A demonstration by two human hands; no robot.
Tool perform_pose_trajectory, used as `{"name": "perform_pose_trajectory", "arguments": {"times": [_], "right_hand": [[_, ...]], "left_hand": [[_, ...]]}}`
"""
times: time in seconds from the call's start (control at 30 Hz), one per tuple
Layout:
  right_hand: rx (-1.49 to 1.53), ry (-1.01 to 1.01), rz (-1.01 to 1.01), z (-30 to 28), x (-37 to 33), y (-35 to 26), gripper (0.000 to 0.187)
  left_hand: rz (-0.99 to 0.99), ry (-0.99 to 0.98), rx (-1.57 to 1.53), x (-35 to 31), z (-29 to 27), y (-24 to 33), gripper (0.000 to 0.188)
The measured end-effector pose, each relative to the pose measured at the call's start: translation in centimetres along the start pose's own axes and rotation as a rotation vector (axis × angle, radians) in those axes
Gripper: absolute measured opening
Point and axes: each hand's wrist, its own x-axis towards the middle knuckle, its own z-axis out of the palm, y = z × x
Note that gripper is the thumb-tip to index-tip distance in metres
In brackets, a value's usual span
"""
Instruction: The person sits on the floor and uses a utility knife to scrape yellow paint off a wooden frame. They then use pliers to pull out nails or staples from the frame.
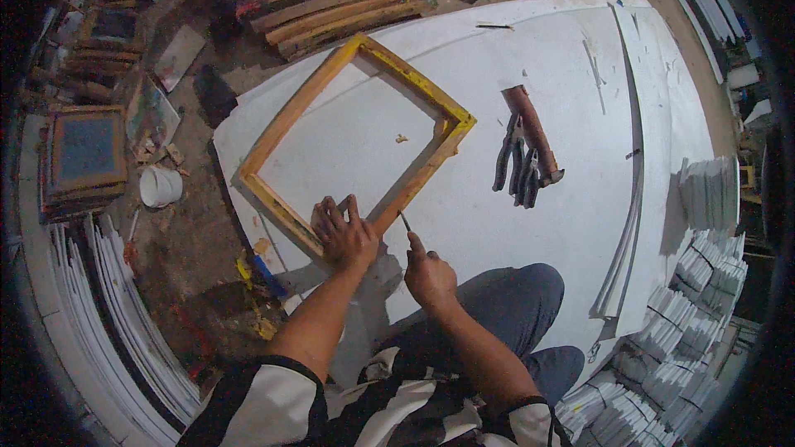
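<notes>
1. Left of frame: white bucket (pixel 160 187), rounded, on the dark, littered floor.
2. Centre-left: wooden frame (pixel 301 112), four-sided, lying flat on the white sheet (pixel 571 58). Long axis slants from lower left to upper right. Bare orange-brown wood on the left rail; yellow staining on the upper right one. Surfaces look rough and worn; the white sheet looks smooth.
3. Lower centre: left hand (pixel 346 240), fingers spread over the frame's bottom corner, palm down; nothing pinched.
4. Key relation, just right of that: slim tool (pixel 404 220), narrow and dark, its tip at the outer edge of the lower right rail. Contact or small gap: cannot tell. The rail lies up and to the left of the right hand (pixel 431 277), which is closed round the tool's handle, index finger extended along it. The left hand is nearer the bottom corner, the right nearer mid-rail.
5. Right of centre: dark-handled pliers (pixel 518 167) beside a hammer (pixel 530 120) with a round, reddish-brown handle.
6. Far right: long, thin white strips (pixel 633 199), curved by the lens.
</notes>
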Motion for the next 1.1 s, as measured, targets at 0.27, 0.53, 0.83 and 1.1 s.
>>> {"name": "perform_pose_trajectory", "arguments": {"times": [0.27, 0.53, 0.83, 1.1], "right_hand": [[1.152, -0.031, 0.059, 2.7, 2.0, 2.6, 0.040], [1.686, -0.329, 0.389, 1.5, 1.5, 3.4, 0.039], [0.405, 0.104, -0.148, 2.1, 0.4, 2.6, 0.042], [0.205, 0.121, -0.158, 1.2, 0.5, 1.6, 0.041]], "left_hand": [[-0.014, -0.009, 0.027, 0.1, -0.6, 0.1, 0.061], [-0.043, -0.021, -0.023, 0.1, 0.2, 0.2, 0.063], [-0.083, -0.042, -0.040, 0.1, 0.1, 0.3, 0.065], [-0.057, -0.068, -0.024, 0.1, 0.0, -0.1, 0.067]]}}
